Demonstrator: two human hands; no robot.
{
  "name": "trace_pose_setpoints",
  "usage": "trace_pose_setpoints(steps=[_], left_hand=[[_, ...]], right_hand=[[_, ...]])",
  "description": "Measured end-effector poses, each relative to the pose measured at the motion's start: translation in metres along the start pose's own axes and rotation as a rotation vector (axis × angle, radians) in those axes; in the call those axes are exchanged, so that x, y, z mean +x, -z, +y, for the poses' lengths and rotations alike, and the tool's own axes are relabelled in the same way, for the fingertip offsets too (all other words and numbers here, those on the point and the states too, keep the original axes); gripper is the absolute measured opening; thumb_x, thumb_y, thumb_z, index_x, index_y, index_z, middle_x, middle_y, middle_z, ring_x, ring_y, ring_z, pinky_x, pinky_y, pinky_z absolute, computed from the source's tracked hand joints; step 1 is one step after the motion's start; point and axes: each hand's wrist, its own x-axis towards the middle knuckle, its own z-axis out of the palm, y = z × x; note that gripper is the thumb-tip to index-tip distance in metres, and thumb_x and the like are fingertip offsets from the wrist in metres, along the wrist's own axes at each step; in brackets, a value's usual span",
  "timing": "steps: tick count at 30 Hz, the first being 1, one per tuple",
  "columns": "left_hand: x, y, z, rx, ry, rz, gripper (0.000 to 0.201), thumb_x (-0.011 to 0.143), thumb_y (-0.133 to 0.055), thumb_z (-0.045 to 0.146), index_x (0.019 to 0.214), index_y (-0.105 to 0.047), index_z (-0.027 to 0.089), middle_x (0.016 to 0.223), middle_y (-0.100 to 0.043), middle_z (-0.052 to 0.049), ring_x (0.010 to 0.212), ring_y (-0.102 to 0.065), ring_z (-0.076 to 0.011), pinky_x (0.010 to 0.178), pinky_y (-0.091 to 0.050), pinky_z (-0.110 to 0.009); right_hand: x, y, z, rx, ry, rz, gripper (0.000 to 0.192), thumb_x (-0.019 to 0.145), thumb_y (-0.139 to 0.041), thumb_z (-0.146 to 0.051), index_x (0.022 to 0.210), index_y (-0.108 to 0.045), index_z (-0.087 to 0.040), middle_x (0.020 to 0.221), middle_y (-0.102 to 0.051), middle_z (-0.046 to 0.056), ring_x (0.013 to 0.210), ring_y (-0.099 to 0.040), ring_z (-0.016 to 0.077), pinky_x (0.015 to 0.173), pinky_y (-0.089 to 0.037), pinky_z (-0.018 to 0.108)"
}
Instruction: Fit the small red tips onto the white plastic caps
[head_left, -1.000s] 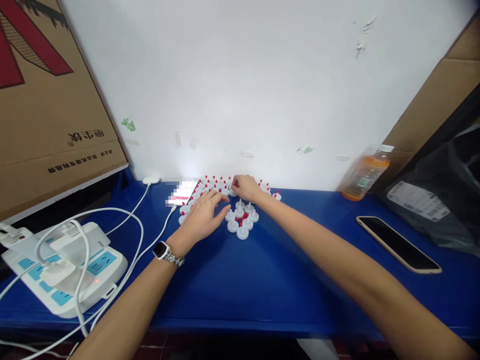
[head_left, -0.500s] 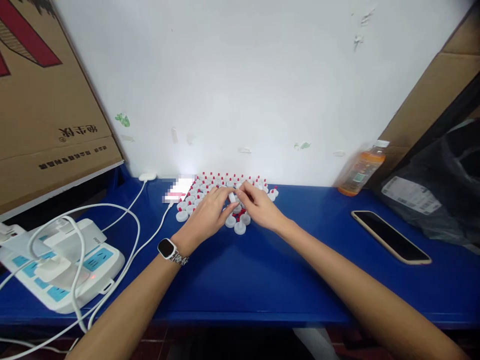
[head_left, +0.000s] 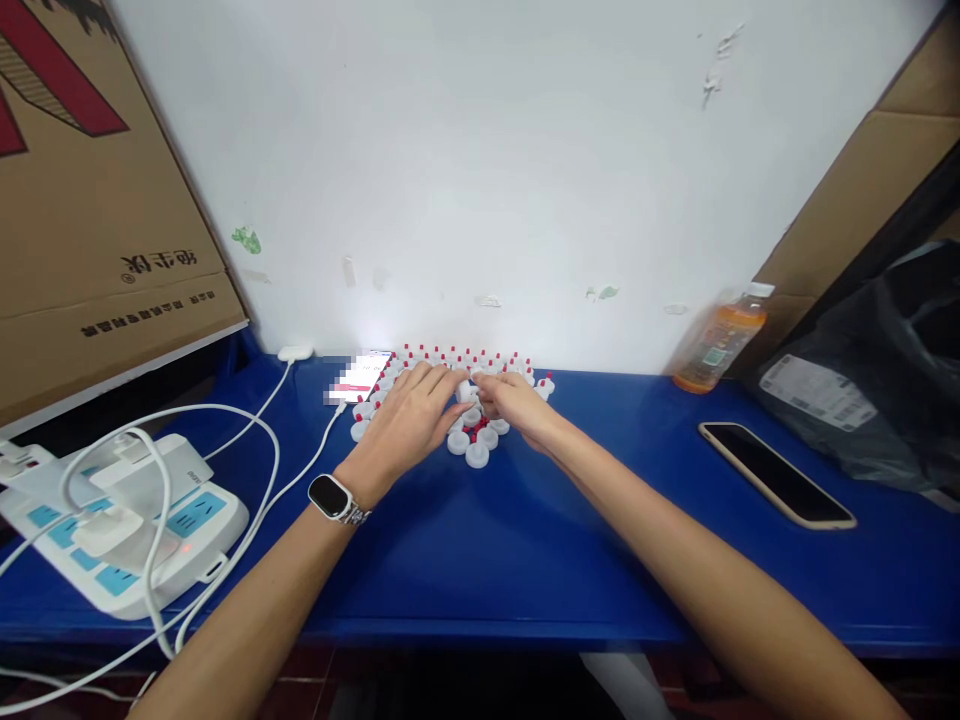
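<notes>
My left hand (head_left: 420, 412), with a watch (head_left: 331, 497) on its wrist, holds a white round cap (head_left: 464, 392) between thumb and fingers. Close against that cap, my right hand (head_left: 514, 402) is closed in a pinch. Whatever lies between its fingertips is too small to make out. Behind and beside both hands stand many white caps with red tips (head_left: 545, 385) in close rows. Nearer to me, several plain white caps (head_left: 477, 455) ring a small heap of red tips (head_left: 474, 431), partly hidden by the hands.
On the blue table (head_left: 480, 560), a power strip (head_left: 187, 530) with looping white cables lies left. A lit phone (head_left: 361, 377) is at the back. To the right are a dark phone (head_left: 776, 475), an orange drink bottle (head_left: 721, 338) and a black plastic bag (head_left: 885, 350). A cardboard box (head_left: 112, 220) stands left.
My right hand has turned slightly, its fingers curling more beside the cap. My left hand stays around the white cap, its fingers shifted a little. The view has moved slightly.
</notes>
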Motion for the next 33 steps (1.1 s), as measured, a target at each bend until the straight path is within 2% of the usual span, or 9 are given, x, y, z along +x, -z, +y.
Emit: trace_pose_setpoints(steps=[3, 6, 12, 15, 18, 21, 24, 28, 33], left_hand=[[0.001, -0.006, -0.002, -0.337, 0.169, 0.003, 0.031, 0.100, -0.045, 0.045, 0.112, -0.059, 0.019, 0.095, -0.065, -0.006, 0.088, -0.058, -0.0223, 0.084, -0.049, -0.039], [0.003, -0.009, -0.003, -0.739, 0.336, -0.087, 0.038, 0.098, -0.044, 0.054, 0.093, -0.059, 0.020, 0.080, -0.061, -0.002, 0.075, -0.057, -0.0174, 0.072, -0.050, -0.033], [0.005, -0.006, 0.001, -1.256, 0.467, -0.223, 0.044, 0.099, -0.037, 0.057, 0.082, -0.053, 0.020, 0.078, -0.056, -0.004, 0.072, -0.054, -0.0160, 0.069, -0.051, -0.033], [0.002, -0.003, -0.002, -1.031, 0.406, -0.209, 0.045, 0.101, -0.032, 0.056, 0.085, -0.054, 0.020, 0.076, -0.056, -0.004, 0.069, -0.053, -0.0162, 0.069, -0.051, -0.034], [-0.003, 0.003, -0.011, -0.536, 0.247, -0.023, 0.033, 0.098, -0.047, 0.050, 0.104, -0.056, 0.020, 0.082, -0.059, -0.004, 0.073, -0.055, -0.0176, 0.075, -0.051, -0.036], [-0.005, 0.007, -0.022, -0.298, 0.158, 0.099, 0.034, 0.100, -0.048, 0.041, 0.125, -0.051, 0.019, 0.100, -0.062, -0.008, 0.090, -0.059, -0.0210, 0.088, -0.048, -0.039], [-0.005, 0.004, -0.027, -0.323, 0.161, 0.041, 0.034, 0.100, -0.047, 0.038, 0.130, -0.051, 0.021, 0.107, -0.063, -0.008, 0.093, -0.060, -0.0204, 0.089, -0.049, -0.038], [-0.007, -0.004, -0.027, -0.366, 0.229, -0.031, 0.033, 0.099, -0.050, 0.037, 0.128, -0.054, 0.022, 0.110, -0.064, -0.007, 0.091, -0.061, -0.0194, 0.085, -0.051, -0.036], [-0.010, -0.012, -0.025, -0.338, 0.212, -0.063, 0.036, 0.098, -0.051, 0.043, 0.129, -0.055, 0.024, 0.107, -0.065, -0.007, 0.094, -0.061, -0.0218, 0.085, -0.050, -0.039]], right_hand=[[-0.002, 0.000, -0.004, -0.170, 0.074, 0.096, 0.046, 0.096, -0.042, -0.045, 0.057, -0.032, -0.023, 0.049, -0.028, -0.005, 0.047, -0.026, 0.0106, 0.049, -0.019, 0.028], [-0.006, -0.001, -0.007, -0.351, 0.224, 0.169, 0.048, 0.099, -0.037, -0.044, 0.057, -0.033, -0.022, 0.050, -0.033, -0.004, 0.049, -0.033, 0.0116, 0.054, -0.024, 0.029], [-0.012, -0.005, -0.011, -0.619, 0.497, 0.213, 0.047, 0.104, -0.032, -0.039, 0.063, -0.042, -0.020, 0.060, -0.054, 0.000, 0.056, -0.044, 0.0125, 0.076, -0.033, 0.032], [-0.008, -0.002, -0.009, -0.658, 0.483, 0.213, 0.048, 0.103, -0.032, -0.042, 0.062, -0.041, -0.020, 0.059, -0.052, 0.000, 0.056, -0.041, 0.0123, 0.075, -0.033, 0.032], [0.001, 0.008, -0.006, -0.491, 0.250, 0.176, 0.052, 0.101, -0.033, -0.049, 0.057, -0.032, -0.022, 0.049, -0.036, -0.002, 0.050, -0.033, 0.0122, 0.059, -0.029, 0.029], [0.005, 0.018, -0.001, -0.462, 0.123, 0.114, 0.052, 0.099, -0.036, -0.047, 0.054, -0.028, -0.022, 0.047, -0.031, -0.003, 0.049, -0.031, 0.0117, 0.055, -0.025, 0.029], [0.004, 0.018, 0.005, -0.688, 0.260, 0.039, 0.047, 0.096, -0.047, -0.042, 0.056, -0.043, -0.019, 0.052, -0.046, -0.003, 0.054, -0.039, 0.0114, 0.067, -0.031, 0.029], [0.000, 0.016, 0.012, -0.840, 0.358, -0.081, 0.024, 0.088, -0.064, -0.040, 0.076, -0.066, -0.020, 0.063, -0.060, -0.002, 0.065, -0.051, 0.0138, 0.085, -0.033, 0.035], [0.002, 0.020, 0.014, -0.446, 0.327, -0.017, 0.029, 0.097, -0.048, -0.042, 0.094, -0.066, -0.019, 0.072, -0.064, 0.000, 0.066, -0.056, 0.0145, 0.070, -0.041, 0.029]])
